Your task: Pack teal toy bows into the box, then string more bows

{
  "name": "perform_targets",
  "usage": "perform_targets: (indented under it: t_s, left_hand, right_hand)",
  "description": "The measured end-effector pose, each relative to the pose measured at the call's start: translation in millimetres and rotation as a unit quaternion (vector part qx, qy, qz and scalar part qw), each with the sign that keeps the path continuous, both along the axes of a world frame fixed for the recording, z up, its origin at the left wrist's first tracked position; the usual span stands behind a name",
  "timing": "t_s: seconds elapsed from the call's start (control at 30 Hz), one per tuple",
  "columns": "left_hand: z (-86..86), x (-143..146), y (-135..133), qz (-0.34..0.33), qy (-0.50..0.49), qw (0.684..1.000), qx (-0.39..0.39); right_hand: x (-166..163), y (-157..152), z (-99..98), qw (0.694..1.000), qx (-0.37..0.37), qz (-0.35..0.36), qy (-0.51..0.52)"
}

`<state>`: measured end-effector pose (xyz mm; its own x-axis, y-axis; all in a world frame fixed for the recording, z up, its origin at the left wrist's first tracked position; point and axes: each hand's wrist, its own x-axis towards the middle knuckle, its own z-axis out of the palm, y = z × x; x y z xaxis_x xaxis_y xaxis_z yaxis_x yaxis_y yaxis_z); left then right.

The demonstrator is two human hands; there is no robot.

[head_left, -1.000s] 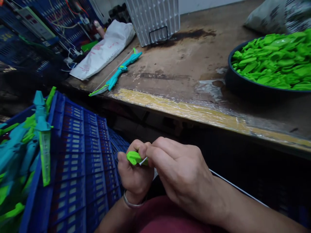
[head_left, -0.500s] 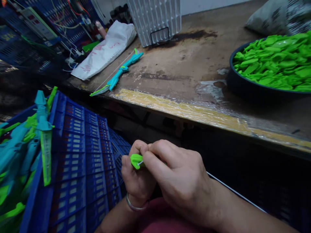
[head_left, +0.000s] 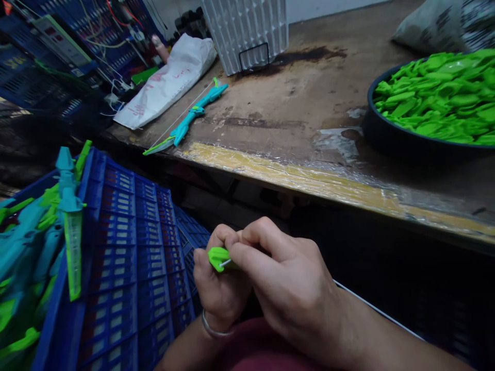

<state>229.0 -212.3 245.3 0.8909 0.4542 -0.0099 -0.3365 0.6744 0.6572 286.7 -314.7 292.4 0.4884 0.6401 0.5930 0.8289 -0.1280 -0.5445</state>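
Note:
My left hand (head_left: 221, 294) is closed around a small bright green plastic piece (head_left: 217, 255), whose end pokes out between thumb and fingers. A thin white string (head_left: 226, 263) comes out of that end and runs into the pinched thumb and forefinger of my right hand (head_left: 288, 275). Both hands touch each other above my lap. Behind my right forearm a white cord (head_left: 377, 307) stretches down to the right; whether it is the same string is hidden. On the table ahead lies a turquoise and green toy bow (head_left: 195, 114), its string along one side.
A blue plastic crate (head_left: 127, 247) at left holds several turquoise and green toy parts (head_left: 69, 201). The table edge (head_left: 290, 170) is taped yellow. A dark round basin (head_left: 390, 121) heaped with green pieces (head_left: 444, 98) stands right, near a white sack (head_left: 170, 77) and grey ribbed panel (head_left: 251, 31).
My right thumb and fingers have shifted slightly away from the green piece, so a little more of the string shows. My left hand keeps its hold on the piece.

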Motion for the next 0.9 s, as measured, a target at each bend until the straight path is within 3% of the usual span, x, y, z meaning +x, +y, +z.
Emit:
perform_targets:
  t_s: [0.43,0.77,0.9]
  left_hand:
    - [-0.1,2.4,0.3,-0.01,0.002,1.0,0.011]
    - [0.3,2.4,-0.6,0.01,0.05,0.998,0.024]
    - [0.6,6.0,-1.6,0.035,0.027,0.999,0.012]
  right_hand:
    - [3.5,-0.9,-2.5,1.0,0.002,-0.004,-0.021]
    - [2.1,7.4,5.0,0.998,0.011,-0.032,-0.046]
    - [8.4,5.5,3.4,0.999,0.014,-0.008,-0.052]
